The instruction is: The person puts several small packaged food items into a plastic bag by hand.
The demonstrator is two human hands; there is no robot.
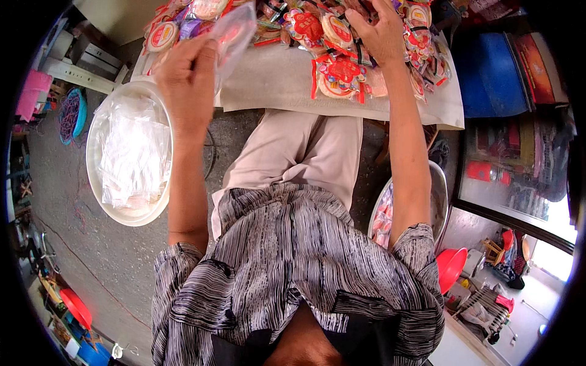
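Note:
My left hand (190, 73) pinches a clear plastic bag (236, 39) above the left part of the table; something red shows in or through it. Over the pile on the right is my right hand (377, 34), its fingers spread at the wrapped snacks; whether it grips one I cannot tell. The pile holds many small packets, among them round pale biscuits in clear wrappers (338, 29) and red-printed packets (304, 25). Nearest the front edge lies a red-trimmed packet (341, 75). A white tub (91, 151) at the left holds a heap of empty-looking clear bags (132, 151).
A pale cloth (270, 87) covers the table. Beside my right forearm, low down, stands a basin (439, 183) with wrapped pieces in it. A blue container (490, 75) is right of the table. Further off are a turquoise basket (80, 116) and a red basin (451, 270).

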